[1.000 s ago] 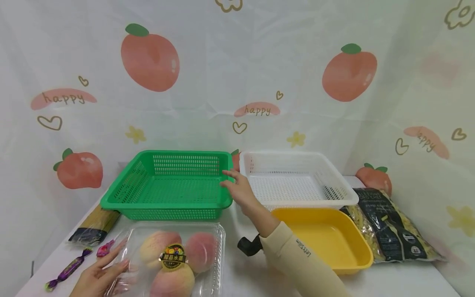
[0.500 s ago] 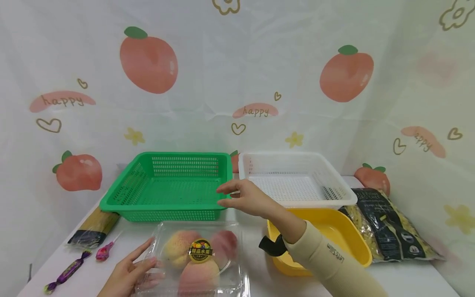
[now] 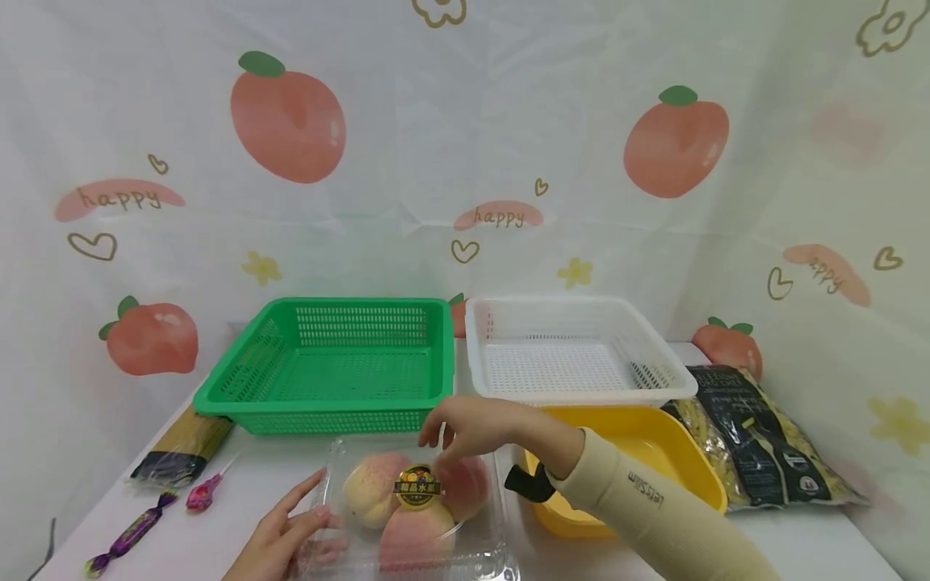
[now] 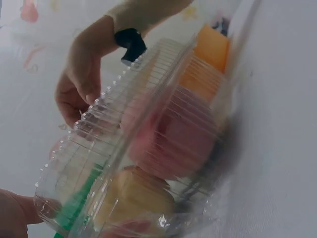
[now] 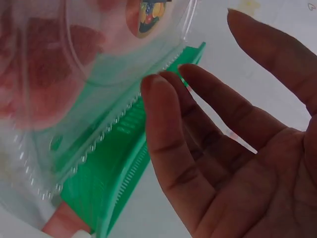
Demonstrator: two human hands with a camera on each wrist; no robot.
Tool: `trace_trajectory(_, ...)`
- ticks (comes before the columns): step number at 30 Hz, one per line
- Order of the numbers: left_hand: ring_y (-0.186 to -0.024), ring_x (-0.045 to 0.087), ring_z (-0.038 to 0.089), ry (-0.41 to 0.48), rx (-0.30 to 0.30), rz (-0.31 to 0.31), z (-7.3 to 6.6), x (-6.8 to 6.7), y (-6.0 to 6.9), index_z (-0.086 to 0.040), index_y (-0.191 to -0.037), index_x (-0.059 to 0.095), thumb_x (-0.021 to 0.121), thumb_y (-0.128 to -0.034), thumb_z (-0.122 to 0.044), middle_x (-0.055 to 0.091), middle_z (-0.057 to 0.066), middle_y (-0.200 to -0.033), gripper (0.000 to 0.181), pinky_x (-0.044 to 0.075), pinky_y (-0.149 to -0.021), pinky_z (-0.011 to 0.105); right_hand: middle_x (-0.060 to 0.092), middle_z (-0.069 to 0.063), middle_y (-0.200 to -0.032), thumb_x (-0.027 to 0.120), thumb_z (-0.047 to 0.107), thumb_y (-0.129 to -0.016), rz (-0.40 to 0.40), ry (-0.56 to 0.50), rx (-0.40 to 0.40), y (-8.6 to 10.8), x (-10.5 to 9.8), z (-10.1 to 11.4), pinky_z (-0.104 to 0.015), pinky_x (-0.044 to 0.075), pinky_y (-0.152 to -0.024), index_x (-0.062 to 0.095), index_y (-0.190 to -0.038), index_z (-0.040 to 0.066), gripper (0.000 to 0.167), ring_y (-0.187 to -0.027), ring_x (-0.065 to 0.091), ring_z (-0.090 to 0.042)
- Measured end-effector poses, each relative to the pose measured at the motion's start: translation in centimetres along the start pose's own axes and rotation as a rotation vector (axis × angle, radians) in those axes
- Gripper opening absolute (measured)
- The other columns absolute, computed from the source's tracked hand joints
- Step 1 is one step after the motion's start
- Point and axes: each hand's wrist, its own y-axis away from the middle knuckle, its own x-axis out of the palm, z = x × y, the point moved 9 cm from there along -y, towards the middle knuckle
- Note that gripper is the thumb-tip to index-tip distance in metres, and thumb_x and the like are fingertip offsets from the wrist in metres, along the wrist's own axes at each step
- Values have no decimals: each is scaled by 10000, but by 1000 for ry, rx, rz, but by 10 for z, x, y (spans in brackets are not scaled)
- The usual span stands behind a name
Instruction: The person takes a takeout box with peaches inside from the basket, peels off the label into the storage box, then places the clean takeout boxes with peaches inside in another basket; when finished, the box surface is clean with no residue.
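Observation:
A clear plastic box (image 3: 475,539) with several peaches (image 3: 417,532) and a round label (image 3: 417,486) lies at the front middle. My left hand (image 3: 279,532) grips its left side, some fingers seen through the plastic. Over the box's back right part my right hand (image 3: 472,428) reaches with fingers bent downward. In the right wrist view the right hand's fingers (image 5: 166,124) are spread beside the box's ridged edge, holding nothing. The left wrist view shows the box (image 4: 163,64) tilted, the right hand (image 4: 79,84) at its far edge.
Behind the box stands a green basket (image 3: 334,421), with a white basket (image 3: 581,397) to its right. A yellow tray (image 3: 654,428) is under the right forearm, beside a pasta bag (image 3: 777,452). Two candies (image 3: 131,534) and a packet (image 3: 182,448) lie at left.
The box has shifted right together with my left hand. My right hand has come down from beside the green basket's right edge to the box, its fingers turned downward.

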Motion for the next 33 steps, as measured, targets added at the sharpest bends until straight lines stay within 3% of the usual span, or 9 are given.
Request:
trace_trajectory(4, -802, 683, 126, -99, 13, 37, -4, 3, -1, -30, -1483, -92, 441, -992, -226, 675, 26, -973, 751, 560, -705, 272, 662, 8, -909, 741, 116, -781, 38, 44, 25, -9, 9, -2, -136, 472, -703, 692, -1047, 53, 277, -772, 571, -32)
trace_trajectory(8, -735, 644, 97, -420, 39, 36, -12, 3, 0, 5, -1486, 35, 473, -974, -239, 702, 96, -905, 716, 525, -632, 289, 599, 66, -792, 739, 105, -786, 67, 33, 31, -15, 18, -4, -130, 472, -655, 707, -984, 68, 204, -711, 532, -7)
trace_trajectory(10, -771, 659, 151, -643, 39, -48, -21, 0, -1, 52, -1465, 106, 513, -951, -304, 692, 169, -971, 746, 531, -662, 366, 594, 62, -760, 733, 85, -789, 73, 19, 21, -17, 19, -4, -132, 477, -625, 712, -942, 64, 156, -682, 526, -14)
trace_trajectory(12, -949, 656, 248, -837, 33, -141, -33, -2, -1, -7, -1474, 201, 545, -915, -409, 633, 197, -1166, 769, 521, -769, 466, 605, 40, -747, 730, 64, -787, 73, 7, 10, -18, 19, -3, -131, 476, -606, 712, -901, 53, 115, -662, 523, -17)
trace_trajectory(15, -1217, 490, 407, -974, 108, -231, -52, 7, -4, -88, -1472, 272, 573, -877, -485, 395, 245, -1424, 776, 434, -907, 587, 621, 4, -727, 724, 36, -785, 71, -3, -8, -19, 19, -1, -131, 473, -590, 706, -863, 32, 80, -636, 521, -18)
trace_trajectory(18, -1317, 301, 491, -995, 187, -219, -62, 21, -8, -106, -1485, 240, 553, -883, -505, 180, 265, -1515, 787, 354, -958, 644, 628, -12, -734, 722, 30, -784, 62, 4, -19, -20, 18, 0, -126, 462, -600, 702, -852, 26, 71, -639, 510, -10)
trace_trajectory(22, -1344, 203, 517, -983, 207, -177, -66, 34, -15, -129, -1500, 193, 537, -877, -538, 41, 266, -1537, 820, 320, -949, 687, 647, 8, -764, 723, 58, -794, 60, 22, -10, -21, 21, -2, -121, 470, -618, 700, -843, 48, 55, -653, 512, -2)
trace_trajectory(27, -1386, 99, 491, -1040, 306, -183, -71, 46, -23, -133, -1476, 282, 553, -855, -560, 133, 212, -1544, 801, 263, -962, 719, 661, 15, -856, 715, 71, -806, 78, 49, -52, -24, 23, 0, -109, 473, -668, 697, -900, 75, 96, -736, 537, 0)
trace_trajectory(33, -1364, 164, 490, -1067, 425, -254, -71, 51, -28, -112, -1434, 374, 597, -855, -488, 259, 225, -1503, 725, 293, -936, 721, 687, -31, -910, 699, 62, -819, 116, 34, -136, -27, 30, 4, -94, 477, -701, 692, -959, 50, 141, -740, 547, 45)
